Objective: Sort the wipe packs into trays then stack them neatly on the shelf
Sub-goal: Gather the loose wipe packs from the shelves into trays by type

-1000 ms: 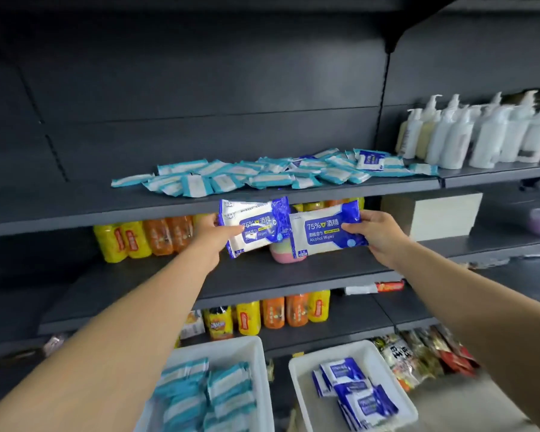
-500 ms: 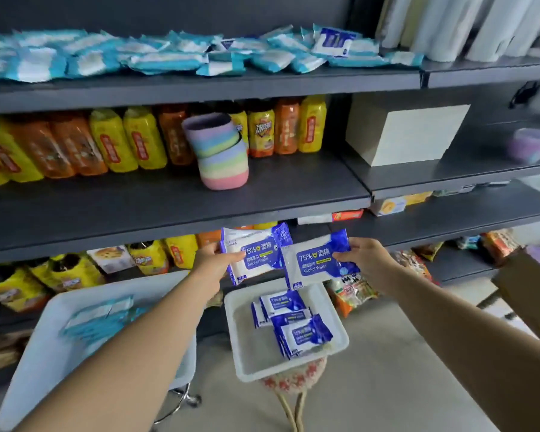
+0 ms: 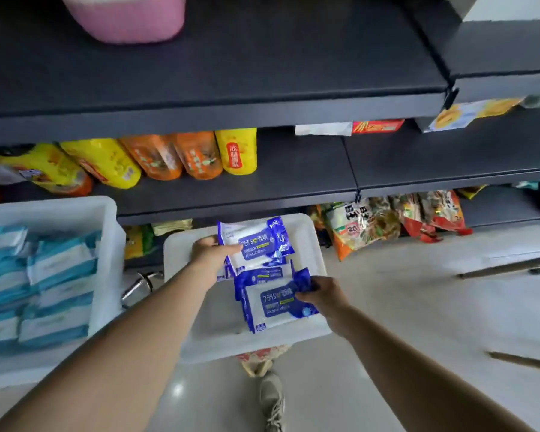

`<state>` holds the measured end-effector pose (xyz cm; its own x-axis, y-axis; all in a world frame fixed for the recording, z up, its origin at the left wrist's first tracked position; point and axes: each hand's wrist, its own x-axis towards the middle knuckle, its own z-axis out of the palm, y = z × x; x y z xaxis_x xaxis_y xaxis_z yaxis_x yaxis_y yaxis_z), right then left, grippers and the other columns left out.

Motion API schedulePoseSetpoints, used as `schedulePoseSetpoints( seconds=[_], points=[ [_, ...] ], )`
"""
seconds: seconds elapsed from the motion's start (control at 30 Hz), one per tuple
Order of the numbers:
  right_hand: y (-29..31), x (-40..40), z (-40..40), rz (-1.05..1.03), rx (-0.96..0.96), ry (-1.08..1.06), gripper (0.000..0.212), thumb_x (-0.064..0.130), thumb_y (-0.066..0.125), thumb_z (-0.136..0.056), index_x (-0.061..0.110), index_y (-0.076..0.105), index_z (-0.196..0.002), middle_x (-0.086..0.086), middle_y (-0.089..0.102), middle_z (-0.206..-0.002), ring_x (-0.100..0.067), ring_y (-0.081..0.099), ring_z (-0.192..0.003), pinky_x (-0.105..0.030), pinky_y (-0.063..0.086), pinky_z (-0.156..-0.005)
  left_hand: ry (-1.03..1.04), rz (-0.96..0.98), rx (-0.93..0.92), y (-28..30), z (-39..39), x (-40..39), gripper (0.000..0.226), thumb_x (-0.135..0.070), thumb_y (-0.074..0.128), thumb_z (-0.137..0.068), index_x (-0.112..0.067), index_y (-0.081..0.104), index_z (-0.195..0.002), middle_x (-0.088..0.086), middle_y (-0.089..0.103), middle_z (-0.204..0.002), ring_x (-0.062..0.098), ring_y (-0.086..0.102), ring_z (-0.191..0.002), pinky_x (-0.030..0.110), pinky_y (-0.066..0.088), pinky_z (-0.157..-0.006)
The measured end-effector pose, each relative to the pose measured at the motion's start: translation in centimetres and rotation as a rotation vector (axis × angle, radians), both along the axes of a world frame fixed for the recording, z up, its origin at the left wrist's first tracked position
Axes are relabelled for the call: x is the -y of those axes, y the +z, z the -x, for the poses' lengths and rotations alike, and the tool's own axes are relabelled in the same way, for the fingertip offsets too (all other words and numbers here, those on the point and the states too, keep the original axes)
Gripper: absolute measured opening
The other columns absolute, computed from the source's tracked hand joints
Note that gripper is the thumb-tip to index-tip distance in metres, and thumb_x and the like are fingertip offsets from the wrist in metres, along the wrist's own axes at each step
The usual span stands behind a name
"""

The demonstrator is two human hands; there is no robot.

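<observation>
Both hands (image 3: 214,255) (image 3: 323,296) grip blue packs (image 3: 256,244) (image 3: 275,305) over the tray (image 3: 309,244); lay them flat, edges aligned.

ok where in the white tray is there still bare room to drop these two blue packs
Bare floor shows along the left side of the white tray, below the left hand, and toward the near rim. The middle, by the right hand, is crowded with blue packs.

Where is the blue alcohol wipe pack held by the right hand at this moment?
In the head view, lower centre: the right hand pinches the blue alcohol wipe pack over the white tray, atop the blue packs already there, nearer than the left hand's pack.
</observation>
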<state>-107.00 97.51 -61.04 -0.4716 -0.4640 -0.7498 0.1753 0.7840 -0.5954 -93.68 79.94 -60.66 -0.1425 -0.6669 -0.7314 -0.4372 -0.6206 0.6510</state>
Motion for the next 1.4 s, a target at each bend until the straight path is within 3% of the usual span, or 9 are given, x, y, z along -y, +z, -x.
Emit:
schedulePoseSetpoints(
  seconds=[0.07, 0.23, 0.43, 0.57, 0.73, 0.83, 1.0, 1.17, 1.4],
  points=[
    [-2.4, 0.2, -0.3, -0.027, 0.018, 0.006, 0.013, -0.007, 0.069, -0.078, 0.004, 0.064, -0.084, -0.007, 0.06, -0.079, -0.01, 0.054, -0.064, -0.011, 0.045, -0.051, -0.027, -0.039, 0.041, -2.1, 1.0, 0.2, 0.023, -0.009, 0.078, -0.074, -0.011, 0.063, -0.091, 0.009, 0.07, -0.092, 0.02, 0.067, -0.07, 0.032, 0.055, -0.063],
    [-5.8, 0.6, -0.2, -0.069, -0.073, 0.035, 0.027, 0.002, 0.072, -0.077, 0.02, 0.053, -0.068, 0.004, 0.057, -0.067, -0.014, 0.056, -0.066, -0.023, 0.044, -0.057, -0.115, -0.012, 0.184, -4.9, 2.9, 0.4, 0.029, -0.014, 0.079, -0.075, -0.011, 0.06, -0.097, 0.009, 0.068, -0.095, 0.026, 0.069, -0.082, 0.035, 0.056, -0.071],
    [-6.7, 0.2, -0.4, -0.094, -0.186, 0.157, 0.019, 0.015, 0.064, -0.087, 0.015, 0.051, -0.1, 0.004, 0.061, -0.09, -0.006, 0.053, -0.075, -0.012, 0.036, -0.052, -0.244, 0.108, 0.308, -6.3, 3.5, 0.4, 0.043, -0.024, 0.081, -0.073, -0.007, 0.06, -0.106, 0.011, 0.069, -0.108, 0.025, 0.07, -0.087, 0.038, 0.058, -0.074],
    [-6.2, 0.4, -0.9, -0.07, -0.281, 0.211, 0.039, 0.017, 0.062, -0.09, 0.012, 0.046, -0.124, -0.005, 0.058, -0.123, -0.018, 0.057, -0.107, -0.028, 0.053, -0.08, -0.275, 0.152, 0.374, -6.1, 3.6, 0.1, 0.049, -0.031, 0.079, -0.074, -0.008, 0.056, -0.11, 0.01, 0.067, -0.112, 0.025, 0.069, -0.091, 0.032, 0.056, -0.071],
    [-5.3, 0.8, -1.0, -0.046, -0.37, 0.341, 0.054, 0.024, 0.063, -0.091, 0.015, 0.036, -0.137, -0.003, 0.046, -0.134, -0.015, 0.047, -0.122, -0.03, 0.052, -0.089, -0.377, 0.212, 0.442, -4.7, 2.5, 0.2, 0.051, -0.033, 0.077, -0.076, -0.009, 0.055, -0.115, 0.009, 0.064, -0.117, 0.024, 0.065, -0.098, 0.026, 0.046, -0.066],
    [-4.1, 1.2, -0.9, -0.046, -0.429, 0.43, 0.053, 0.022, 0.064, -0.09, 0.012, 0.039, -0.136, -0.006, 0.045, -0.134, -0.017, 0.044, -0.122, -0.035, 0.05, -0.096, -0.488, 0.242, 0.456, -3.0, 1.0, 0.7, 0.052, -0.031, 0.076, -0.078, -0.007, 0.055, -0.119, 0.01, 0.062, -0.121, 0.024, 0.062, -0.105, 0.03, 0.046, -0.076],
    [-0.8, 2.5, -1.7, -0.065, -0.626, 0.648, 0.052, 0.02, 0.06, -0.091, 0.01, 0.037, -0.138, -0.01, 0.043, -0.136, -0.024, 0.038, -0.124, -0.03, 0.033, -0.103, -0.652, 0.321, 0.48, 0.4, -3.1, 1.6, 0.056, -0.032, 0.076, -0.075, -0.01, 0.054, -0.122, 0.008, 0.057, -0.126, 0.024, 0.056, -0.111, 0.035, 0.048, -0.089],
    [4.3, 4.6, -4.9, -0.054, -0.756, 0.732, 0.059, 0.03, 0.061, -0.091, 0.012, 0.035, -0.141, -0.009, 0.041, -0.139, -0.024, 0.036, -0.129, -0.033, 0.032, -0.107, -0.87, 0.505, 0.567, 5.5, -8.1, 2.9, 0.06, -0.034, 0.073, -0.077, -0.012, 0.05, -0.128, 0.007, 0.05, -0.134, 0.025, 0.049, -0.121, 0.039, 0.045, -0.097],
    [15.0, 8.1, -12.9, 0.027, -0.938, 0.779, 0.063, 0.033, 0.061, -0.091, 0.015, 0.033, -0.144, -0.007, 0.037, -0.144, -0.025, 0.031, -0.134, -0.034, 0.028, -0.109, -0.951, 0.717, 0.671, 15.8, -18.2, 5.4, 0.059, -0.036, 0.071, -0.078, -0.014, 0.048, -0.128, 0.009, 0.047, -0.13, 0.028, 0.046, -0.121, 0.038, 0.042, -0.095]
  ],
)
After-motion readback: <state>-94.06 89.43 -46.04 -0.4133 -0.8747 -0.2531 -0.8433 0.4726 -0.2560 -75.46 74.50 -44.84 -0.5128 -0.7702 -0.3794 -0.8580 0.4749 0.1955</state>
